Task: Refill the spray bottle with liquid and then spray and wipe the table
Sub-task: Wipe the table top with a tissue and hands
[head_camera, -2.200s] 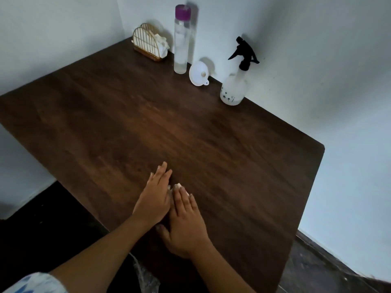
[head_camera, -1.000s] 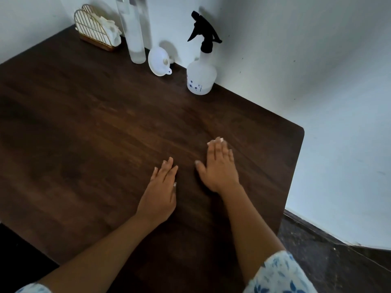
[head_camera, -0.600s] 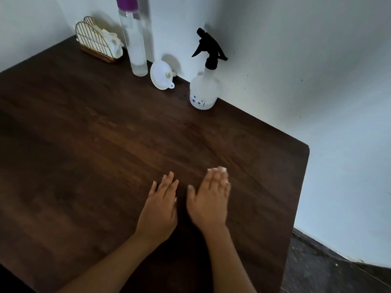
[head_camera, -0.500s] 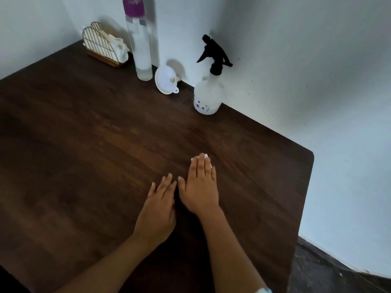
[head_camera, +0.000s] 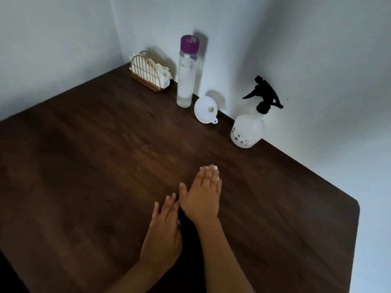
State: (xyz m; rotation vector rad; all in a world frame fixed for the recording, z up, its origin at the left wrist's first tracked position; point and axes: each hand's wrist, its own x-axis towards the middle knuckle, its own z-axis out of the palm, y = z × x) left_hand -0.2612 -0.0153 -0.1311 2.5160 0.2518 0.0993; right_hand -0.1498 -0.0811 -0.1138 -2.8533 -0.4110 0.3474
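Two empty hands palm-down at the table (head_camera: 84, 166), fingers (head_camera: 208, 176) straight and together; spray bottle (head_camera: 247, 130) upright far right, nearer the right hand (head_camera: 201, 197) than the left hand (head_camera: 163, 235).

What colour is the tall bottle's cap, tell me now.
Purple cap on the clear tall bottle; the head view shows it.

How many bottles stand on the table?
2. The tall bottle with the purple cap stands beside the napkin holder; the spray bottle stands to its right, beyond the funnel. None seems hidden.
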